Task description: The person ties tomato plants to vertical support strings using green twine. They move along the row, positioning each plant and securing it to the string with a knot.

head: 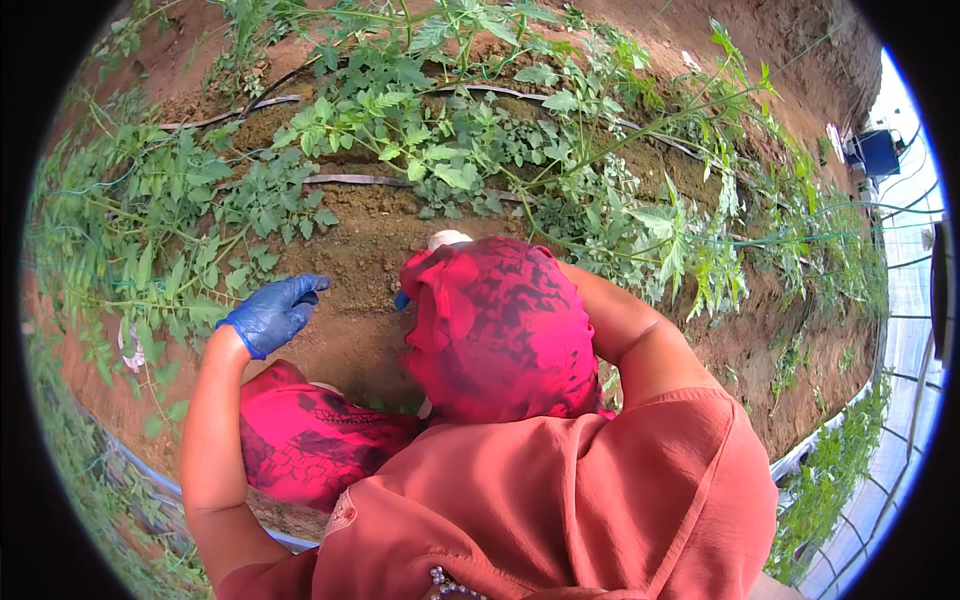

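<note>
My left hand (279, 313), in a blue disposable glove, hovers over bare soil (352, 262) at the left. Its fingers point to the right, the thumb is a little apart from them, and nothing shows between them. Tomato plants (262, 191) with green leaves grow just beyond that hand. My right arm reaches around my bent knee in red and dark patterned cloth (502, 330). Only a scrap of blue glove, my right hand (402, 301), peeps out at the knee's left side; the knee hides its fingers and anything in them.
Flat drip hoses (360, 180) cross the soil among the plants. A long tomato stem (637, 135) leans across the right side, near green strings (750, 241). At the far right are a dark blue box (876, 154) and translucent plastic sheeting (911, 300). A pale scrap (132, 346) lies at the left.
</note>
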Tool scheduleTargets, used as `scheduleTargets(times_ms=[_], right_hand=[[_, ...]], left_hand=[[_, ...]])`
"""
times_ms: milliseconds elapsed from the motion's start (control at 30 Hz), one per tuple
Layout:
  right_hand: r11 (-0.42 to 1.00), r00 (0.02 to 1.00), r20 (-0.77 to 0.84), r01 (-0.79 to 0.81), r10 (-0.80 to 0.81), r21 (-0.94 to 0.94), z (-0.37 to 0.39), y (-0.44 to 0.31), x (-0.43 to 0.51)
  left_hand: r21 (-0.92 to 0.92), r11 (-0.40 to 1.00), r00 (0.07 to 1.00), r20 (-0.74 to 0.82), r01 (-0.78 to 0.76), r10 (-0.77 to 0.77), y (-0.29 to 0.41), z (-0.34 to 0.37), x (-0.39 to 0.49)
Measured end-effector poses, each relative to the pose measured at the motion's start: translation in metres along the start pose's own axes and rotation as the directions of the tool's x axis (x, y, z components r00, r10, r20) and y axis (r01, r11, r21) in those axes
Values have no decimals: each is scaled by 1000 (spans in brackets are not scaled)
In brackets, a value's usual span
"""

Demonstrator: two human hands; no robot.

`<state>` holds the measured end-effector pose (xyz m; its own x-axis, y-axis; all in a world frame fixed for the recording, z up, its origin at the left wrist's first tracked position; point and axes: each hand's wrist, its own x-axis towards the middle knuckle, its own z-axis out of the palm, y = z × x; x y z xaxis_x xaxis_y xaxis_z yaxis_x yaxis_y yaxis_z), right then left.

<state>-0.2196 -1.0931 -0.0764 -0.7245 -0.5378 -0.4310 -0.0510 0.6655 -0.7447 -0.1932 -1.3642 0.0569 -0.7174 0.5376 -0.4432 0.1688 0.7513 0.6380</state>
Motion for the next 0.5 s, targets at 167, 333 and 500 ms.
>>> scheduleTargets(times_ms=[167, 333, 500], right_hand=[[1000, 1000, 7, -28, 28, 3, -2, 4, -4], [999, 999, -17, -38, 38, 13, -1, 9, -9], [999, 996, -79, -38, 41, 34, -2, 10, -24]], left_hand=[[115, 990, 995, 62, -87, 81, 16, -7, 52], [185, 980, 971, 238, -79, 33, 11, 0, 79], [307, 938, 931, 364, -160, 40, -1, 11, 95]])
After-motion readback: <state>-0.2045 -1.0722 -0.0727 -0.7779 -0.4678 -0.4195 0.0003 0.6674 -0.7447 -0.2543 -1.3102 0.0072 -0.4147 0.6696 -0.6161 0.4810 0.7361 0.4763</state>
